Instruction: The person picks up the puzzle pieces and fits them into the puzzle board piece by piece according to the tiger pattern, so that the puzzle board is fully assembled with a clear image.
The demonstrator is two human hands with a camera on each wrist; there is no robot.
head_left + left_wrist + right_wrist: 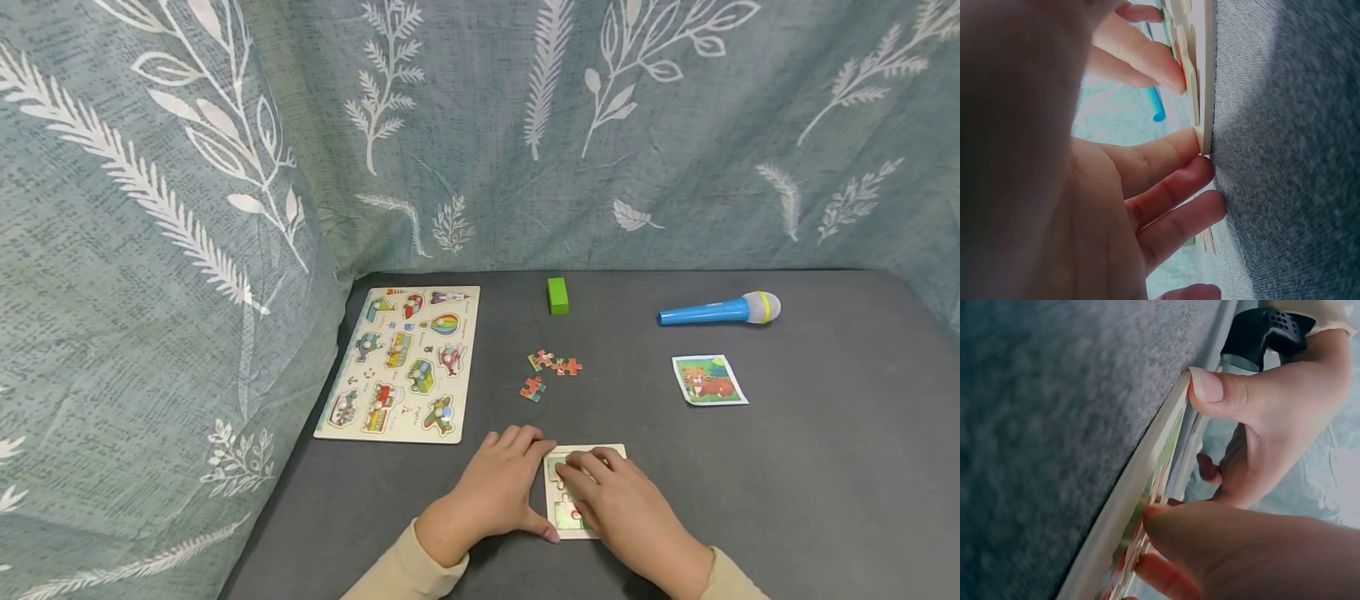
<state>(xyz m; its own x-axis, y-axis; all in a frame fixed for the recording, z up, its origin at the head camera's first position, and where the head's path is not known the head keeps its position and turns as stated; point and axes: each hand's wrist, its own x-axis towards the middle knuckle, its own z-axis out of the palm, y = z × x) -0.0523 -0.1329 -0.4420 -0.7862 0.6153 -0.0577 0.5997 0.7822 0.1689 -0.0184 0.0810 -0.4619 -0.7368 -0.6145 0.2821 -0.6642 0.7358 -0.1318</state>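
Note:
A small framed jigsaw puzzle board [611, 451] lies close in front of the person, with green picture pieces in it. My left hand [498, 483] holds its left side, thumb at the near corner and index finger at the far corner. Over the board, my right hand [626, 508] has its fingertips on a puzzle piece, mostly hidden from above. In the left wrist view this puzzle piece [1186, 59] stands slightly tilted above the frame, with the right fingers at its edge. The right wrist view shows the right thumb low against the board's face.
Several loose red puzzle pieces [532, 388] lie beyond the board. A green block [557, 297] stands farther back. Leftward is a wooden vehicle peg board [408, 367]. On the right are a picture card [709, 381] and a blue toy microphone [712, 311]. A patterned curtain [495, 167] hangs behind.

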